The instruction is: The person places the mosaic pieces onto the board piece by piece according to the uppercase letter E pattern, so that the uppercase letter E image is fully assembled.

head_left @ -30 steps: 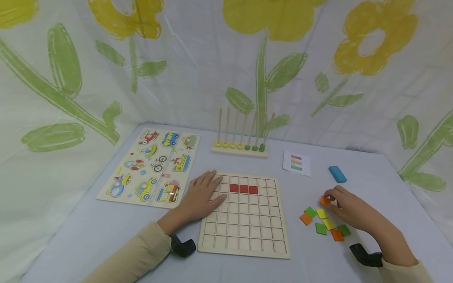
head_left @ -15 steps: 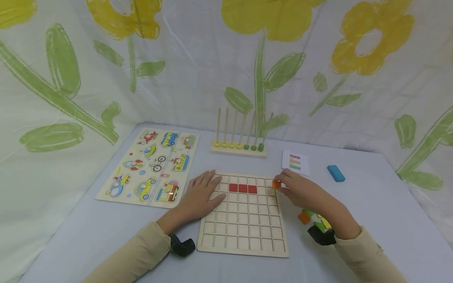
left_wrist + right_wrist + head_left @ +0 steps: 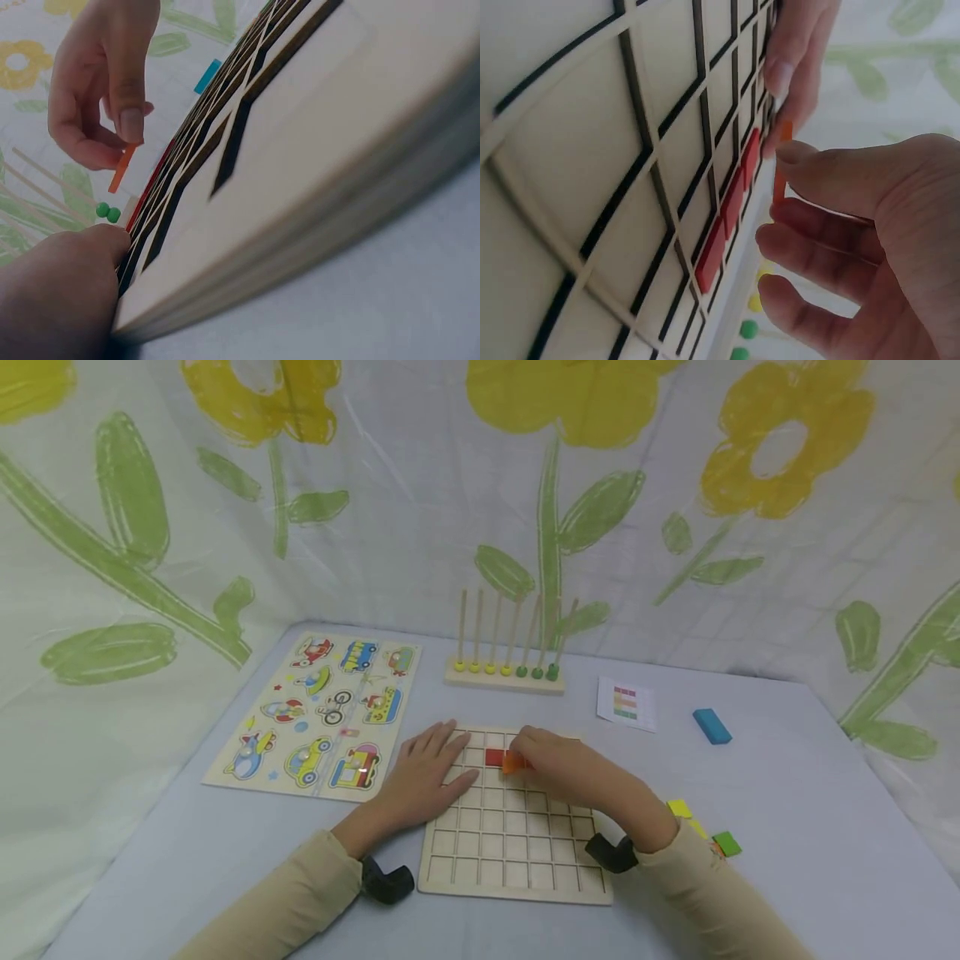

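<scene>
A wooden grid board [image 3: 517,852] lies flat in the middle of the table. My left hand [image 3: 422,777] rests with spread fingers on its left edge. Between the thumb and index finger of my right hand [image 3: 562,764] is an orange square tile [image 3: 780,186], held on edge. In both wrist views this tile is raised off the board. Beneath and beside it, a row of three red tiles [image 3: 733,202] sits in the grid's cells. The right hand covers part of that row in the head view.
Yellow tiles [image 3: 679,808] and a green tile [image 3: 727,843] lie to the right, partly behind the right sleeve. A picture puzzle [image 3: 315,718] is at left. Behind stand a bead-peg rack [image 3: 504,679], a printed card [image 3: 627,704] and a blue block [image 3: 712,727].
My right hand has carried the orange tile leftward from the loose tiles to above the red row. The left hand has stayed on the board's edge.
</scene>
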{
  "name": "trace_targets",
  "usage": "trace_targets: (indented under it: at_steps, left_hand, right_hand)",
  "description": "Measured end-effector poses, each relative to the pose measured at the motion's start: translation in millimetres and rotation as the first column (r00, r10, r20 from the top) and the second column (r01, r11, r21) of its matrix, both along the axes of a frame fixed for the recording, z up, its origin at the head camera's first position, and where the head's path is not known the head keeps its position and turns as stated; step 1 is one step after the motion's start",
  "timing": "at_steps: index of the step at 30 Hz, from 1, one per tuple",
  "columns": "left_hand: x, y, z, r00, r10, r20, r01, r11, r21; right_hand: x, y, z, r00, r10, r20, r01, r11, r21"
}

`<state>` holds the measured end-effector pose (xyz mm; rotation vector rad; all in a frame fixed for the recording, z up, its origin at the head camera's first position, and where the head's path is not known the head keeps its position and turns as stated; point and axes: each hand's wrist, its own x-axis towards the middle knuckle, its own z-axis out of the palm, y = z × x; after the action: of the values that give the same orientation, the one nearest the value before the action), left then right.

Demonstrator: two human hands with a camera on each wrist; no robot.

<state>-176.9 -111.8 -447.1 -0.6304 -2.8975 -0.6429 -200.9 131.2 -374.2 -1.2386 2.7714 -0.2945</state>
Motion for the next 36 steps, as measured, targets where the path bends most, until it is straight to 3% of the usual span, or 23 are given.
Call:
trace_targets:
  at_steps: [7, 17, 29, 32, 36]
  left_hand:
    - [-1.1, 2.2, 1.3, 1.0, -0.005, -0.008, 0.004, 1.0, -0.008]
    - [-1.0, 2.6, 3.0, 1.0, 0.009, -0.022, -0.008, 1.0, 0.003]
    - [-4.3, 1.2, -3.3, 0.998, 0.055, -0.021, -0.054, 0.998, 0.024]
    - [-3.4, 1.0, -3.3, 0.998, 0.057, -0.024, -0.056, 0.998, 0.028]
    - [-2.3, 0.5, -3.2, 0.998, 0.054, -0.027, -0.053, 0.998, 0.03]
  right_hand:
    - [-1.6, -11, -6.0, 0.999, 0.043, 0.012, -0.044, 0.997, 0.062]
    - [-3.4, -20, -11.2, 0.997, 0.068, -0.033, -0.063, 0.991, 0.117]
    - [-2.9, -18, -12.8, 0.995, 0.088, -0.045, -0.084, 0.993, 0.078]
    - [-2.0, -9, -7.8, 0.998, 0.057, -0.03, -0.055, 0.997, 0.058]
    - [4.0, 17, 6.6, 0.999, -0.039, -0.006, 0.039, 0.998, 0.046]
